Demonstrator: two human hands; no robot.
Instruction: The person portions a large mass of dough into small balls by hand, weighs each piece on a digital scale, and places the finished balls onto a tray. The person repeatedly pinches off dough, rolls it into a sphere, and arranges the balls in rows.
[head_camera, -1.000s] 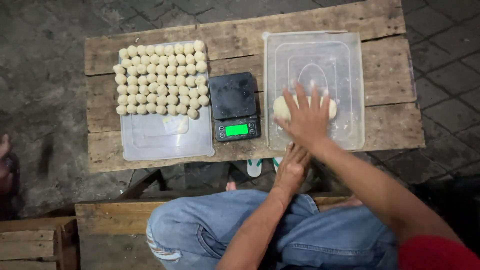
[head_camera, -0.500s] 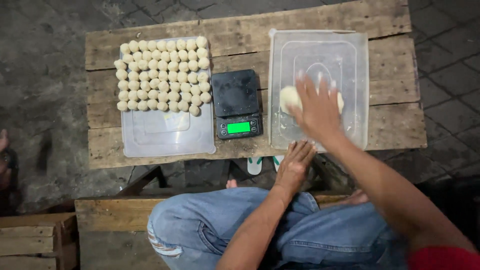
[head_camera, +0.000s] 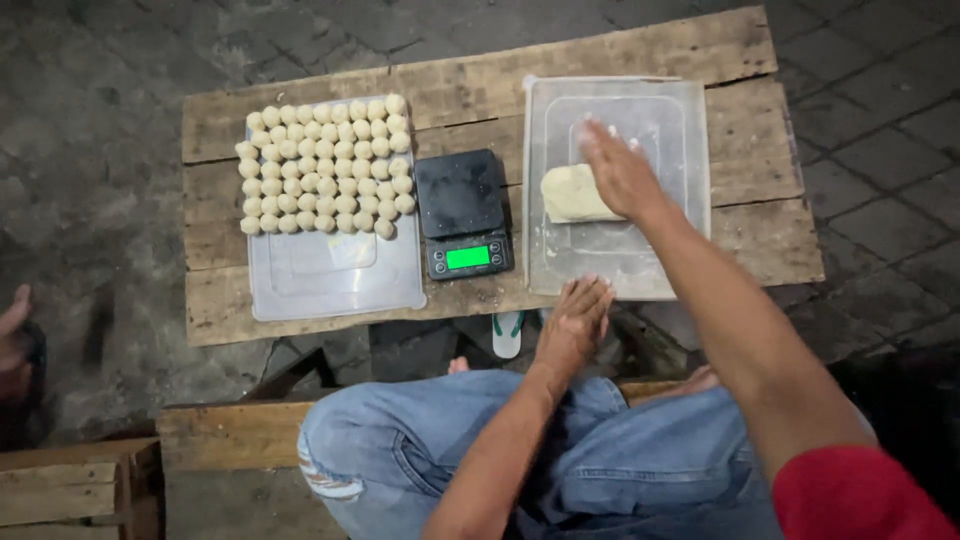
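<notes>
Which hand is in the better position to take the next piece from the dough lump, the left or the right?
Probably the right hand: it rests on the dough lump inside the clear tray. The left hand lies at the table edge, empty, apart from the dough.

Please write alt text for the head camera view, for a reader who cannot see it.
Seen from above, the right hand presses a pale dough lump on a clear plastic lid on a wooden table, while the left hand rests at the table's near edge. A black scale sits mid-table, with rows of small dough balls on another lid to its left.
</notes>
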